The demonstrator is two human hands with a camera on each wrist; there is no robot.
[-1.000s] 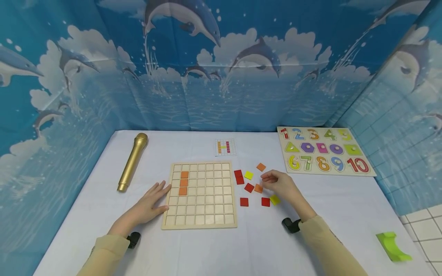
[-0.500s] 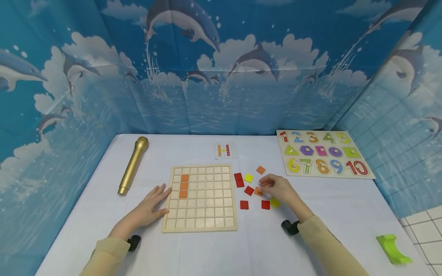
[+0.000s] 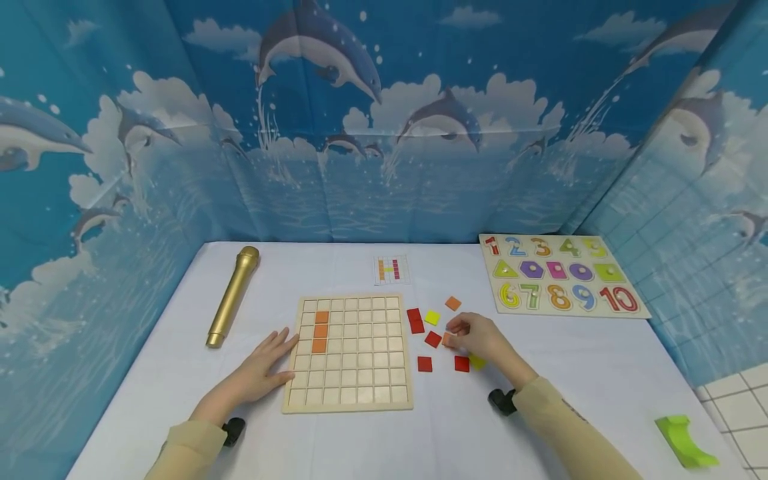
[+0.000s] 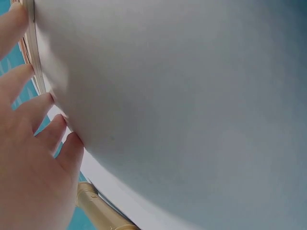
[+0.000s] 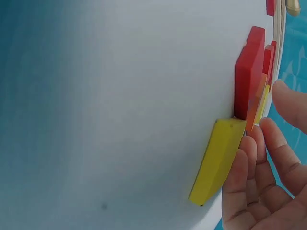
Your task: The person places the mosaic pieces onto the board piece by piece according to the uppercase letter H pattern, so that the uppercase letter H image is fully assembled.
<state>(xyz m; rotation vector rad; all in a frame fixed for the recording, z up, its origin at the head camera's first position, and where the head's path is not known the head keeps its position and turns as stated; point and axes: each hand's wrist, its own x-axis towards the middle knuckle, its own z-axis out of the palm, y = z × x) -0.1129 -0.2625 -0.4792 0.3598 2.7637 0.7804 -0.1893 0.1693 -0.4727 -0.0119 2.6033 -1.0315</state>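
Note:
A wooden grid board (image 3: 351,407) lies on the white table, with three orange tiles (image 3: 321,331) in a column on its left side. My left hand (image 3: 258,373) rests against the board's left edge, fingers spread. To the right of the board, my right hand (image 3: 480,339) reaches down to a loose orange tile (image 3: 448,340), which the fingers partly cover. In the right wrist view, thumb and index finger stand apart near that tile. A yellow tile (image 5: 218,160) and a red tile (image 5: 249,72) lie close to the right fingers.
Several red tiles (image 3: 425,364), a yellow tile (image 3: 432,318) and another orange tile (image 3: 453,303) lie around. A pattern card (image 3: 403,273) is behind the board. A gold microphone (image 3: 234,297) lies left, a number puzzle (image 3: 564,275) back right, a green curved block (image 3: 684,441) front right.
My right hand has moved slightly left and down onto the loose orange tile, covering more of it. My left hand stays at the board's edge. The head view has tilted up a little.

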